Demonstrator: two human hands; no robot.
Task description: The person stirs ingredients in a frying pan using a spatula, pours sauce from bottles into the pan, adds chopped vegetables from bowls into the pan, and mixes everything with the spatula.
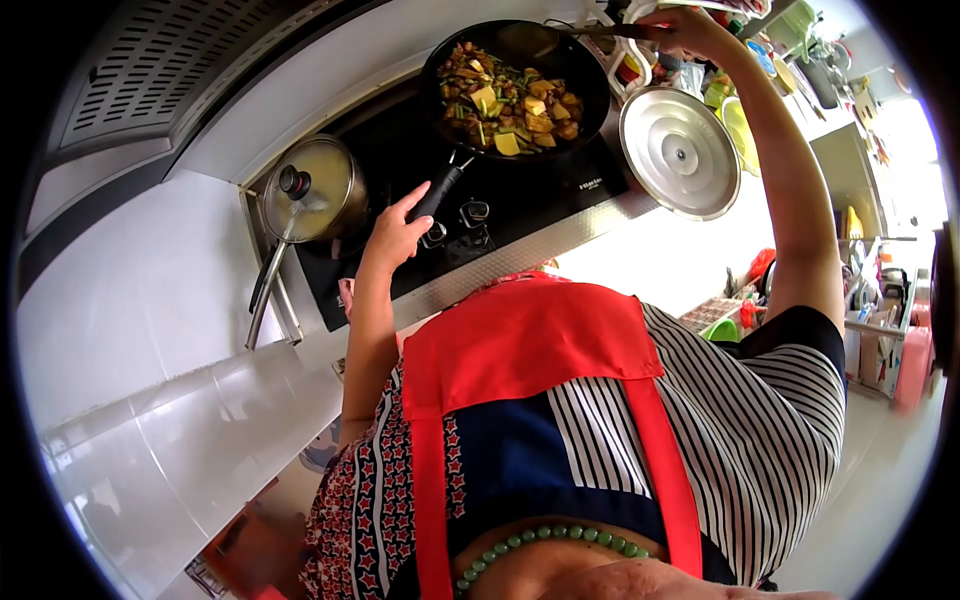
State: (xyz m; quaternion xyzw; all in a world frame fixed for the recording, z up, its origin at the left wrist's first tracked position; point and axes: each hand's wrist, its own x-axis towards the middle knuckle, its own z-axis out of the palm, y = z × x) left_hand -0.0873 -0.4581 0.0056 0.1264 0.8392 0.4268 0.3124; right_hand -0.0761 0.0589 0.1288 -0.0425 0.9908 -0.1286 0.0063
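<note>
A black wok (592, 110) holds chopped food (510, 105), with yellow chunks, green pieces and brown bits. Its black handle (440, 190) points down toward me. My left hand (398, 235) is at the handle's end, which sits between my thumb and outstretched index finger; the other fingers are hidden. Up at the top right, my right hand (692, 35) is closed around the dark handle of a spatula (610, 31). The spatula's head reaches over the wok's upper rim, above the far side of the food.
A lidded steel pot (350, 200) stands left on the black cooktop (400, 130). A round metal lid (665, 150) lies right of the wok. Beyond it are a yellow-green bowl (738, 135) and cluttered shelves (880, 300). A vented range hood (150, 60) is at upper left.
</note>
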